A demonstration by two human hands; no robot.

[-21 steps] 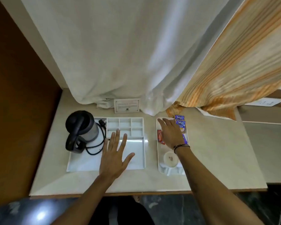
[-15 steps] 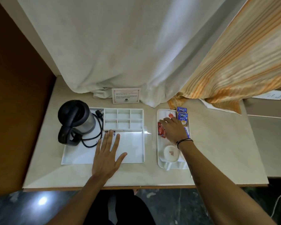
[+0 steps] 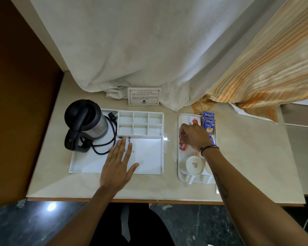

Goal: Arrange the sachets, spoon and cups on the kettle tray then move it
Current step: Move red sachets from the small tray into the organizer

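A white kettle tray (image 3: 149, 162) lies on the beige counter, with a black and steel kettle (image 3: 86, 121) at its left and several bare compartments (image 3: 140, 125) at its back. My left hand (image 3: 119, 164) rests flat and open on the tray's front section. To the right a small white tray (image 3: 181, 167) carries blue Tetley sachets (image 3: 209, 122), red sachets (image 3: 183, 147) and two overturned white cups (image 3: 194, 165). My right hand (image 3: 194, 134) is curled down over the red sachets, fingertips pinching at them; the grip itself is hidden. I see no spoon.
A small printed card (image 3: 144, 96) stands behind the kettle tray against a white curtain (image 3: 132, 50). An orange striped curtain (image 3: 265, 64) hangs over the counter's back right. The kettle's black cord (image 3: 110, 139) loops on the tray. A brown wall (image 3: 16, 103) bounds the left.
My right hand drew back from the far end of the small tray and curled over the red sachets. My left hand stayed flat on the kettle tray. The camera moved closer.
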